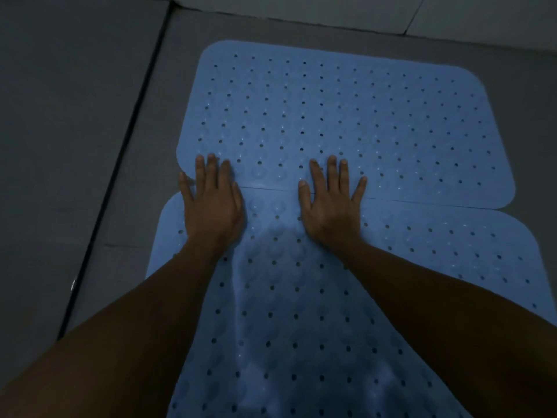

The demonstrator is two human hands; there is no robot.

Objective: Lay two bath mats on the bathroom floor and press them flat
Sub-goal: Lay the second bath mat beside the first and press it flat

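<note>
Hands: left hand (212,203), right hand (331,203), palms flat, fingers spread, gripping nothing.
Seam: far perforated blue rubber mat (346,122) at 12 o'clock, near mat (286,312) at 6.
Tip: press outward along the seam.

Dim, bluish light, soft grain throughout; forearms nearly black toward the near edge, far mat (346,116) brightest, floor lines bowed.

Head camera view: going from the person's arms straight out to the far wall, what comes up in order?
Near mat → left hand and right hand flat across the seam → far mat → grey floor → pale wall base.
</note>
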